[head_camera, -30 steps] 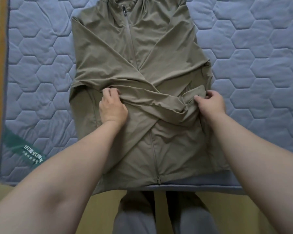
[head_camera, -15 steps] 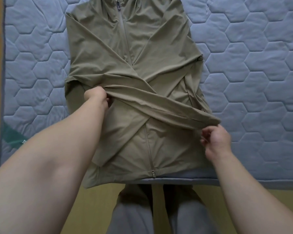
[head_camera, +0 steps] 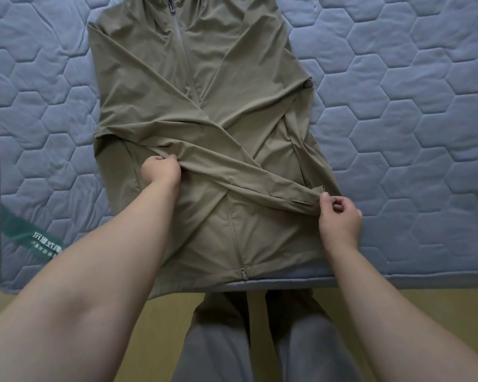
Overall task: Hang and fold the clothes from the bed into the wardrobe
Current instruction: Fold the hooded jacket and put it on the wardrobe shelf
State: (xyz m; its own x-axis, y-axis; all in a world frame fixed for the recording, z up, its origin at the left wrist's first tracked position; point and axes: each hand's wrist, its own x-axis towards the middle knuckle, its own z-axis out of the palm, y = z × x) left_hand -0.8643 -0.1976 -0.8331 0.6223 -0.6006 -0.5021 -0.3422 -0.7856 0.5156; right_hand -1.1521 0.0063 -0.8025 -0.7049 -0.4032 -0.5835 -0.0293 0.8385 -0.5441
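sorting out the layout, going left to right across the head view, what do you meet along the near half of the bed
green label → left hand → jacket sleeve → right hand

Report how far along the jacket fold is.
Done: the olive jacket lies zipped and flat on the bed. In hand: the left hand grips and the right hand pinches a sleeve stretched across the waist. Left: folding the body; no wardrobe is in view.

1. Bed [head_camera: 398, 133]: blue-grey quilted cover, hexagon stitching, lightly creased.
2. Green label [head_camera: 25, 232], white characters, at the near-left corner.
3. Floor [head_camera: 166, 323]: yellowish, smooth, below bed's near edge.
4. Light soft, even.
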